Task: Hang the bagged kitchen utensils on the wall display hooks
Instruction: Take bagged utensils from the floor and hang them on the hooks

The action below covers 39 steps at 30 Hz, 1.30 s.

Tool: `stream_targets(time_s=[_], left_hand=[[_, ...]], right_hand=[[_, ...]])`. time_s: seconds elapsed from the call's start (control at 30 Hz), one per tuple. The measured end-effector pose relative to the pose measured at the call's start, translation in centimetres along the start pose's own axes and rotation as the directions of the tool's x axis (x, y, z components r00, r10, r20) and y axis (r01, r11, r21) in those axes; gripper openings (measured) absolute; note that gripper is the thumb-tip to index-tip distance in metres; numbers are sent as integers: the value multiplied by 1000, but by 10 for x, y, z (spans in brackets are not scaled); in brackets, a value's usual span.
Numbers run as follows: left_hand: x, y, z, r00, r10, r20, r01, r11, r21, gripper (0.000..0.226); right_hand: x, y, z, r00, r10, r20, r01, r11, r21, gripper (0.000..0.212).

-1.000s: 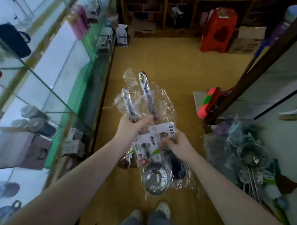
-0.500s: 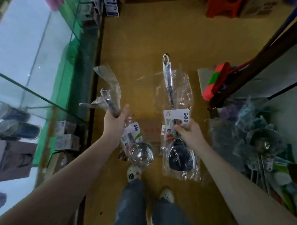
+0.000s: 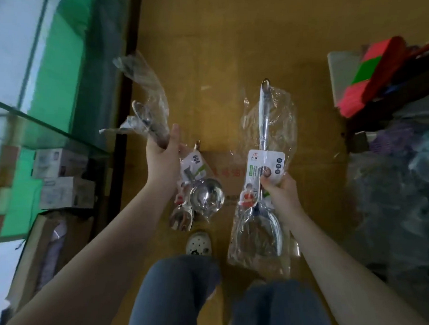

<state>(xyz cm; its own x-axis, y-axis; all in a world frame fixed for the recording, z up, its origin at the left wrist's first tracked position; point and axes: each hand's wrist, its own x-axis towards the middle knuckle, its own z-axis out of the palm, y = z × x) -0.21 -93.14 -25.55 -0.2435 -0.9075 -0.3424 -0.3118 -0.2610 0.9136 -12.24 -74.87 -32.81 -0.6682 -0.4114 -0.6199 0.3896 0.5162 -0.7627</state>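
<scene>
My left hand [image 3: 162,157] grips the handles of bagged steel ladles [image 3: 204,195], whose bowls and label cards hang below my palm while crumpled clear plastic sticks up above it. A bagged strainer spoon [image 3: 262,196] with a long steel handle stands upright in my right hand [image 3: 279,192], which pinches it at the white label card. The two bundles are apart, about a hand's width between them. No wall display hooks are in view.
A glass display case [image 3: 52,133] with small white boxes [image 3: 60,177] lines the left side. On the right lies a heap of bagged utensils [image 3: 399,195] beside a red and green object [image 3: 374,71]. My legs and a shoe [image 3: 199,242] are over the brown floor.
The bundle held together in both hands has been split: my left hand took the ladles leftward, my right hand kept the strainer spoon. The view tilted down toward the floor.
</scene>
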Motion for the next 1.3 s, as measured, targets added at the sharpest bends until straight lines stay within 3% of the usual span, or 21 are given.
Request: stream_targets(time_s=[0.17,0.3,0.5,0.8,1.0,1.17,1.3], left_hand=[[46,-57,21,988,138,-67,-142,988,-59,27],[75,-100,32,967,236,-96,-244,966,-79,39],[103,-140,27,908,402,-115,-409,912,-41,16],[111,-138,2,846,517,-129,-522,853,-5,20],[118,-147,9,886,461,-50,-463,887,-13,22],[125,-161,28,927,374,21,-374,927,-17,24],[130,-171,47,947,311,76,-311,950,-18,24]], right_hand=[[79,70,44,997,-15,73,19,999,-48,34],[125,112,83,998,-39,40,41,998,-48,18],[171,162,127,994,-74,77,72,997,31,17],[188,180,176,981,-52,188,43,998,49,33],[197,188,194,966,-36,257,7,994,113,17],[201,185,191,972,-2,234,0,1000,7,36],[205,183,173,963,9,270,14,996,-84,38]])
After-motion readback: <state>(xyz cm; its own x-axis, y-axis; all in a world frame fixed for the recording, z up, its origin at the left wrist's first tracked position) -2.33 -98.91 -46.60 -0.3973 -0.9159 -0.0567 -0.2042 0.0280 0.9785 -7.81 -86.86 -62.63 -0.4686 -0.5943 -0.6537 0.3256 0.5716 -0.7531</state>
